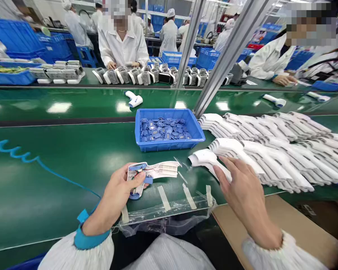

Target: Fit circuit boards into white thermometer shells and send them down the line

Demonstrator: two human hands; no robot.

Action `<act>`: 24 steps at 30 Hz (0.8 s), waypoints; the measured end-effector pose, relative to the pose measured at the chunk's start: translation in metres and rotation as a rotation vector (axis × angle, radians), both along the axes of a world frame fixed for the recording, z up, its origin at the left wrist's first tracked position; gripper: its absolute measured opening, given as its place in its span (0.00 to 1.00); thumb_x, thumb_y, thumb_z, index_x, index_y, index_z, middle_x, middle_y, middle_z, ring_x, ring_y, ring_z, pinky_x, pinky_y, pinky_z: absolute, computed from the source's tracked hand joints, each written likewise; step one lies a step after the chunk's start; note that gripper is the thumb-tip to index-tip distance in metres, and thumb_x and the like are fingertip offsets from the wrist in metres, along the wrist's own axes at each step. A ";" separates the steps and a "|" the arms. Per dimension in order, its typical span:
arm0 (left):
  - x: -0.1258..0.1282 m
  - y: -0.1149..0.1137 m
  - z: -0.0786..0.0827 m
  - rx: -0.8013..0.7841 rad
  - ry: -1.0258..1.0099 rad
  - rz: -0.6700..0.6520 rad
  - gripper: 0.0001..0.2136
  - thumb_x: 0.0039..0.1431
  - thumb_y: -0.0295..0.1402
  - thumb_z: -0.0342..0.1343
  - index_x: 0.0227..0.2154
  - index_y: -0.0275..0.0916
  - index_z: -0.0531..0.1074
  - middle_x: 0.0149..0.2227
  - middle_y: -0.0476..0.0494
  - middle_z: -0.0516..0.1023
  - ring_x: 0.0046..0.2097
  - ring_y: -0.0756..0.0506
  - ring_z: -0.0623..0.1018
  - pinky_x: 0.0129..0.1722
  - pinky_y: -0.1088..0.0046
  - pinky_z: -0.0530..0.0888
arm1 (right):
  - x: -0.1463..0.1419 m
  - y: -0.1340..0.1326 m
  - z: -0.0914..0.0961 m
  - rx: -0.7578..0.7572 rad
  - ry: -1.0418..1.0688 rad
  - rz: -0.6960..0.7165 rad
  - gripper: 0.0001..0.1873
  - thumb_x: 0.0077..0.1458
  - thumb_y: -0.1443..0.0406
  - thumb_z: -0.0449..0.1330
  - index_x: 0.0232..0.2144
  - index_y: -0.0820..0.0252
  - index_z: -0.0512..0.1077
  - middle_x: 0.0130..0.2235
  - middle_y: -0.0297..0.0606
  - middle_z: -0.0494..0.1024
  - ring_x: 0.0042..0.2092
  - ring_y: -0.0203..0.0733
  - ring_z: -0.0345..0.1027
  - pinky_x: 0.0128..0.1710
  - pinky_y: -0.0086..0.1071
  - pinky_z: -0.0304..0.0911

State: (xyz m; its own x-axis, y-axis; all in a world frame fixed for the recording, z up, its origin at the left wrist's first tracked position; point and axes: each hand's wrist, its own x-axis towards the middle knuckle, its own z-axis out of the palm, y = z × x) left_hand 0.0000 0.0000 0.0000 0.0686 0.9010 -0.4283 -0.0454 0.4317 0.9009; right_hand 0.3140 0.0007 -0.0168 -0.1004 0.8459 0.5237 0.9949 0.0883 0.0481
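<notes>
Over a green bench point(73, 153), near a blue tray point(169, 145): an open white casing point(163, 170), pinched in the left hand point(116, 193), showing blue parts point(137, 167) and thin wires point(151, 169). Likely light, stiff and smooth; best held by the rim, sparing the wires. Touched by the right hand point(243, 187), thumb and fingers apart: a curved white cover point(203, 156); whether gripped, cannot tell.
</notes>
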 end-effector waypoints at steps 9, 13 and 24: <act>-0.004 -0.005 0.011 -0.019 0.006 0.116 0.25 0.56 0.48 0.65 0.49 0.36 0.72 0.38 0.42 0.77 0.38 0.46 0.74 0.33 0.73 0.69 | -0.057 0.004 -0.014 -0.180 0.170 0.207 0.12 0.67 0.63 0.54 0.45 0.63 0.74 0.39 0.45 0.78 0.40 0.48 0.71 0.38 0.38 0.68; -0.012 -0.010 0.015 -0.035 0.023 0.186 0.25 0.55 0.48 0.66 0.50 0.37 0.72 0.40 0.42 0.79 0.40 0.45 0.75 0.36 0.73 0.71 | -0.078 0.019 -0.019 -0.211 0.289 0.261 0.12 0.68 0.67 0.51 0.39 0.61 0.75 0.39 0.43 0.77 0.39 0.44 0.70 0.39 0.37 0.67; -0.031 -0.014 0.004 -0.021 -0.005 0.250 0.23 0.54 0.47 0.67 0.49 0.40 0.75 0.47 0.42 0.80 0.43 0.47 0.76 0.36 0.77 0.74 | -0.056 0.005 -0.020 -0.383 0.358 0.414 0.09 0.67 0.65 0.54 0.37 0.57 0.74 0.49 0.43 0.77 0.43 0.43 0.74 0.41 0.36 0.70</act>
